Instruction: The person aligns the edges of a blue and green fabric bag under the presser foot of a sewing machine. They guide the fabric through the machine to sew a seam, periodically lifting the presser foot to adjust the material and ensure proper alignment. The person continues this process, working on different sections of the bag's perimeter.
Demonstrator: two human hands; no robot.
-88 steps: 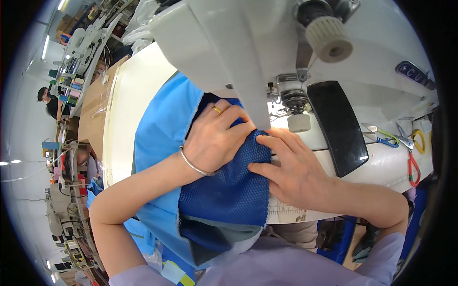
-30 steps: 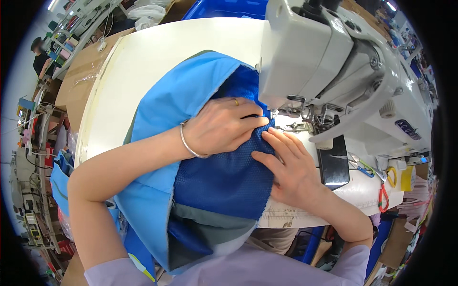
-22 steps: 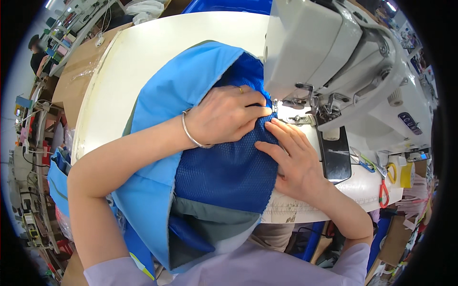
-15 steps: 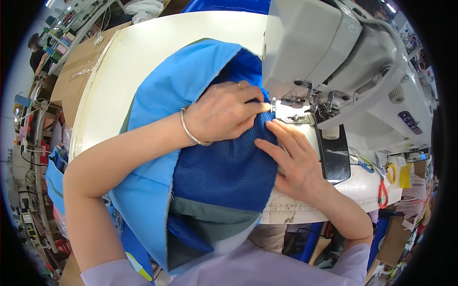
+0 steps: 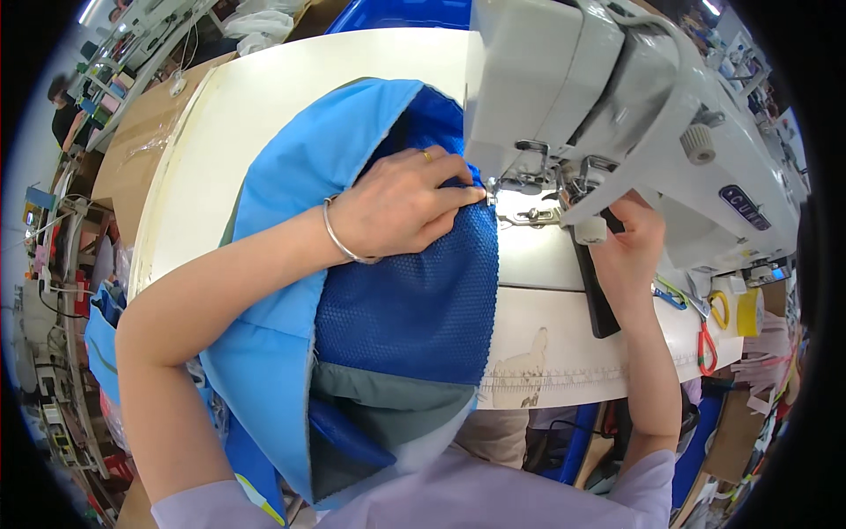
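A light-blue fabric piece (image 5: 295, 167) with a dark-blue textured lining (image 5: 410, 309) and a grey band (image 5: 388, 397) lies on the table, its right edge by the presser foot (image 5: 492, 196) of a white sewing machine (image 5: 555, 79). My left hand (image 5: 397, 207) is closed on the dark-blue lining, fingers curled, one fingertip right beside the presser foot. My right hand (image 5: 630, 251) reaches behind the machine's front parts, over a narrow black plate (image 5: 597, 295). Its fingers are bent around something dark at the plate's far end, partly hidden by the machine.
Scissors with red handles (image 5: 708, 346), a yellow tape roll (image 5: 749, 312) and a blue-handled tool (image 5: 670, 298) lie to the right. A printed ruler strip (image 5: 582, 377) runs along the table's front edge. A blue bin (image 5: 405, 13) stands behind; a cardboard box (image 5: 132, 150) is at left.
My right hand has left the lining and moved right to the black plate, which now looks narrower and tilted. My left hand stays on the fabric; the view has shifted slightly.
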